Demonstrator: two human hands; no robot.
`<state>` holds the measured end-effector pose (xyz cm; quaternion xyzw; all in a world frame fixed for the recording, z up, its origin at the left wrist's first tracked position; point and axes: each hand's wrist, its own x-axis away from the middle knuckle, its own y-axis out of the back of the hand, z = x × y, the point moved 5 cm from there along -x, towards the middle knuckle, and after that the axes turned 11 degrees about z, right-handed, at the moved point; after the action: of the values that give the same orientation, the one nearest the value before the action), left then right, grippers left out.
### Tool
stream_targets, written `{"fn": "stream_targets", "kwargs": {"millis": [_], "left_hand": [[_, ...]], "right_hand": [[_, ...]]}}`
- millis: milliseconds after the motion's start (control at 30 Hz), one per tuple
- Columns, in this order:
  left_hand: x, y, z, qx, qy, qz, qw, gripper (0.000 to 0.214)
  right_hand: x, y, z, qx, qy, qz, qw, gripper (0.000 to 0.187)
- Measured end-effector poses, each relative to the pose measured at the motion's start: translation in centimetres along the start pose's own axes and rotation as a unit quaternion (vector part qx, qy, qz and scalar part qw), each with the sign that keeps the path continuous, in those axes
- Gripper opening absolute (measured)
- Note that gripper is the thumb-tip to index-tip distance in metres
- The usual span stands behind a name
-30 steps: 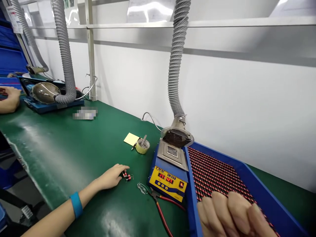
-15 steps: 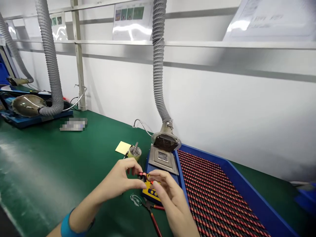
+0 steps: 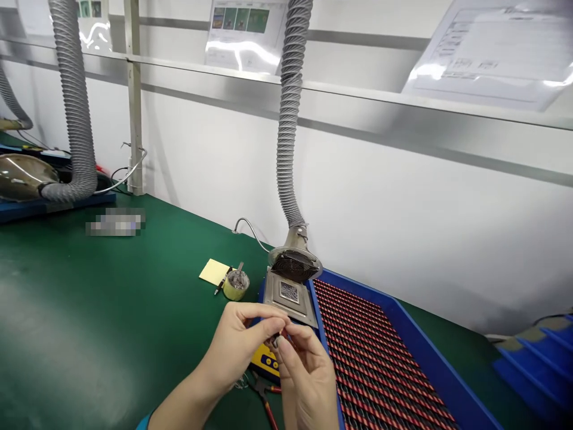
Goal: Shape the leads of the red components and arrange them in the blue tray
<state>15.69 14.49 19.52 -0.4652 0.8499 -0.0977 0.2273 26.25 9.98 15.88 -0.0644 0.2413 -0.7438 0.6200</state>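
Observation:
Both hands meet just in front of a solder pot. A small dark and reddish component, mostly hidden by fingers, sits between their fingertips; it looks like the parts in the tray. My left hand pinches it from the left with thumb and index finger. From the right, my right hand closes thumb and fingers on it. Under the hands shows the pot's yellow control panel with dark buttons. Pliers with red handles lie below, beside some thin wire.
A blue tray with rows of red-and-black parts stands right of the pot. A fume hose ends in a hood behind it. A yellow cup, a pen and yellow notepaper lie left on the green bench.
My hands have come together, fingertips now touching around the component, which showed more openly before. The view has shifted somewhat.

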Motion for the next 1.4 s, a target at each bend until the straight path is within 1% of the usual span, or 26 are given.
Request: {"fn": "stream_targets", "kwargs": {"millis": [100, 200, 233, 267, 300, 333, 367, 433, 467, 567, 633, 667, 733, 767, 800, 867, 900, 1000, 1067, 1133, 1200, 1267, 1333, 1400], "left_hand": [[-0.1, 0.8, 0.1, 0.058, -0.019, -0.061, 0.996, 0.013], [0.0, 2.3, -0.8, 0.093, -0.075, -0.116, 0.986, 0.018], [0.1, 2.7, -1.1, 0.096, -0.09, -0.128, 0.983, 0.018], [0.1, 3.0, -1.4, 0.093, -0.094, -0.126, 0.983, 0.017], [0.1, 3.0, -1.6, 0.081, -0.084, -0.106, 0.988, 0.015], [0.1, 2.6, -1.5, 0.062, -0.058, -0.064, 0.994, 0.019], [0.0, 1.9, -1.2, 0.038, -0.022, -0.008, 0.999, 0.028], [0.2, 0.4, -0.5, -0.012, 0.044, 0.095, 0.994, 0.044], [0.4, -0.1, -0.2, -0.031, 0.063, 0.123, 0.99, 0.046], [0.8, -0.8, 0.2, -0.018, 0.071, 0.142, 0.987, 0.043], [1.0, -1.1, 0.5, 0.031, 0.086, 0.179, 0.98, 0.049], [1.1, -1.2, 0.7, 0.057, 0.098, 0.203, 0.972, 0.052], [1.4, -1.5, 0.9, 0.091, 0.119, 0.25, 0.957, 0.056], [1.5, -1.6, 0.9, 0.101, 0.125, 0.271, 0.949, 0.057], [1.6, -1.7, 0.8, 0.104, 0.13, 0.285, 0.944, 0.057], [1.7, -1.9, 0.7, 0.087, 0.147, 0.298, 0.939, 0.056], [1.8, -2.0, 0.6, 0.073, 0.16, 0.296, 0.939, 0.056], [1.8, -1.9, 0.2, 0.015, 0.187, 0.279, 0.942, 0.058], [1.9, -1.8, 0.0, -0.005, 0.187, 0.272, 0.944, 0.06], [1.9, -1.5, -0.1, -0.014, 0.175, 0.261, 0.949, 0.061], [1.9, -1.3, -0.2, -0.018, 0.161, 0.251, 0.954, 0.059], [1.8, -1.2, -0.2, -0.025, 0.153, 0.248, 0.956, 0.058], [1.8, -1.2, -0.3, -0.03, 0.152, 0.248, 0.956, 0.056], [1.8, -1.2, -0.4, -0.031, 0.152, 0.246, 0.957, 0.054]], "right_hand": [[0.0, -1.1, -0.7, -0.048, -0.013, 0.0, 0.999, 0.022], [0.1, -2.1, -0.6, -0.107, -0.054, 0.026, 0.992, 0.022], [0.1, -2.2, -0.6, -0.125, -0.068, 0.026, 0.989, 0.021], [0.1, -2.1, -0.5, -0.143, -0.078, 0.021, 0.986, 0.021], [0.1, -2.0, -0.5, -0.16, -0.083, 0.012, 0.983, 0.02], [0.1, -1.8, -0.5, -0.176, -0.083, 0.003, 0.981, 0.021], [0.1, -1.6, -0.5, -0.191, -0.08, -0.004, 0.978, 0.023], [0.0, -1.3, -0.6, -0.204, -0.071, 0.001, 0.976, 0.029], [0.0, -1.1, -0.5, -0.198, -0.065, 0.01, 0.978, 0.03], [-0.2, -0.2, 0.7, -0.132, -0.01, 0.026, 0.991, 0.02], [-0.1, 0.6, 1.9, -0.076, 0.022, 0.026, 0.996, 0.018], [0.0, 0.9, 2.3, -0.055, 0.021, 0.032, 0.998, 0.02], [0.3, 1.0, 2.6, -0.027, -0.013, 0.066, 0.997, 0.028], [0.4, 0.9, 2.6, -0.02, -0.03, 0.09, 0.995, 0.029], [0.5, 0.7, 2.6, -0.018, -0.038, 0.111, 0.993, 0.026], [0.5, 0.5, 2.6, -0.014, -0.031, 0.126, 0.991, 0.02], [0.4, 0.5, 2.7, -0.013, -0.024, 0.122, 0.992, 0.02], [0.2, 1.2, 3.4, -0.034, 0.003, 0.074, 0.997, 0.025], [0.2, 1.9, 4.1, -0.042, 0.035, 0.036, 0.998, 0.027], [0.3, 2.5, 4.7, 0.004, 0.056, 0.017, 0.998, 0.025], [0.5, 2.3, 4.7, 0.083, 0.048, 0.04, 0.995, 0.02], [0.6, 1.8, 4.2, 0.141, 0.022, 0.079, 0.987, 0.02], [0.7, 1.2, 3.7, 0.152, 0.005, 0.104, 0.983, 0.017], [0.7, 0.8, 3.3, 0.135, 0.004, 0.115, 0.984, 0.015]]}}
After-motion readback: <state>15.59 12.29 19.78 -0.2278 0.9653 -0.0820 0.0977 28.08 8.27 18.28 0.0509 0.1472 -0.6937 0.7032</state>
